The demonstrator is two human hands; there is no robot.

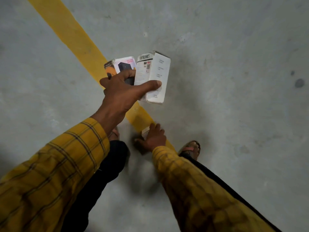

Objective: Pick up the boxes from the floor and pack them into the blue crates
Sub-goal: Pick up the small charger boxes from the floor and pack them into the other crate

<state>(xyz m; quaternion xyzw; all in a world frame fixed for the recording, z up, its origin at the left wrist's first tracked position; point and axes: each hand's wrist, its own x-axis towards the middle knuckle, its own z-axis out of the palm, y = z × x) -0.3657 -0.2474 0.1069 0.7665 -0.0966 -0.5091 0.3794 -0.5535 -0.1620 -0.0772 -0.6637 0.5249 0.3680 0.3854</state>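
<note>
Right hand (153,138) low over grey floor (234,114), fingers curled on small box (145,131) at the yellow line (70,34), left hand (123,94) farther, gripping two upright boxes side by side, white printed box (154,76), orange-and-white box (119,66), long axes pointing far.

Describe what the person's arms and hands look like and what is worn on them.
Both arms wear long mustard-yellow woven sleeves with a dark plaid check of thin crossing lines: the left sleeve and the right sleeve. Each ends in a plain cuff at the wrist. The left hand and right hand are bare, with no gloves; no rings, watch or bands can be seen on them.
</note>
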